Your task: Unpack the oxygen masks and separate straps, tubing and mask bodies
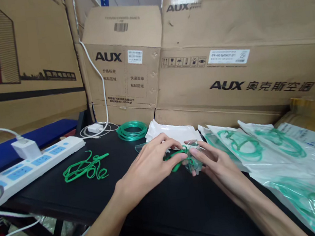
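Above the black table, my right hand [213, 161] grips a clear plastic oxygen mask [197, 165] by its edge. My left hand [153, 156] pinches a green elastic strap [177, 166] between thumb and fingers, right against the mask. Part of the strap curls over the mask's front; whether it passes through a hole there I cannot tell. Behind my left hand another clear plastic piece [139, 147] shows partly. A tangle of loose green straps [87, 168] lies to the left. Farther back sits a coil of green tubing [132, 131], beside a white packet [173, 132].
Several clear-and-white bags [264, 147] with green tubing inside cover the right side. On the left lie a white power strip [50, 158] with a plugged-in charger [27, 149] and a white adapter [95, 128]. Large cardboard boxes [226, 71] wall off the back of the black table [99, 201].
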A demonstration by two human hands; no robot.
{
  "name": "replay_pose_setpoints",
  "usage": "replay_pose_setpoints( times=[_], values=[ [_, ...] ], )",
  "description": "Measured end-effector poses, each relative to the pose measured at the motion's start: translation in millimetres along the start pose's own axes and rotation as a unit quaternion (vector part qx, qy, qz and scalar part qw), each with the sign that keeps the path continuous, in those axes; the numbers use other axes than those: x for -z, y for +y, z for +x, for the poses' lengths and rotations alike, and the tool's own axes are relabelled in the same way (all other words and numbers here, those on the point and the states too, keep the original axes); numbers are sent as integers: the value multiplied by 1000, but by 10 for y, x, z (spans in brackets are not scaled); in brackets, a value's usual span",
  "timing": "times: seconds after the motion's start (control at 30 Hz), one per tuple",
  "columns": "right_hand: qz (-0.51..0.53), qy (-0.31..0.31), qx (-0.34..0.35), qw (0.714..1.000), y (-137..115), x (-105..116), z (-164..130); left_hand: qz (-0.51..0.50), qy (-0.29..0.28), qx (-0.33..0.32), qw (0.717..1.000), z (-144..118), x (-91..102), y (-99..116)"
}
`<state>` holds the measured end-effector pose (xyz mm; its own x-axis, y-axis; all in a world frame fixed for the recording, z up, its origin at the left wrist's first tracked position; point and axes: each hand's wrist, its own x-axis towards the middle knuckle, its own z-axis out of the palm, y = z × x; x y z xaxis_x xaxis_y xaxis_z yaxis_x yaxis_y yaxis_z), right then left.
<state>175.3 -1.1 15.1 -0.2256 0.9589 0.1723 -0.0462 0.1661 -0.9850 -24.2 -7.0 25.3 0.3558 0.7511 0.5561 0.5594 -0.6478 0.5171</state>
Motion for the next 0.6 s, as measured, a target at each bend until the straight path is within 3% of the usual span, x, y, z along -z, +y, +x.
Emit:
replay_pose_setpoints(
  times=[0.2,0.37,0.6],
  values=[
    [-13,-7,6,1000,-29,-64,-31,-5,-47,-39,998,-17,-68,16],
    [-26,-15,21,999,-18,22,1,20,-58,-41,997,-19,-37,-16],
    [9,66,38,997,-29,33,33,88,-22,-1,996,-2,143,-98]
  ],
)
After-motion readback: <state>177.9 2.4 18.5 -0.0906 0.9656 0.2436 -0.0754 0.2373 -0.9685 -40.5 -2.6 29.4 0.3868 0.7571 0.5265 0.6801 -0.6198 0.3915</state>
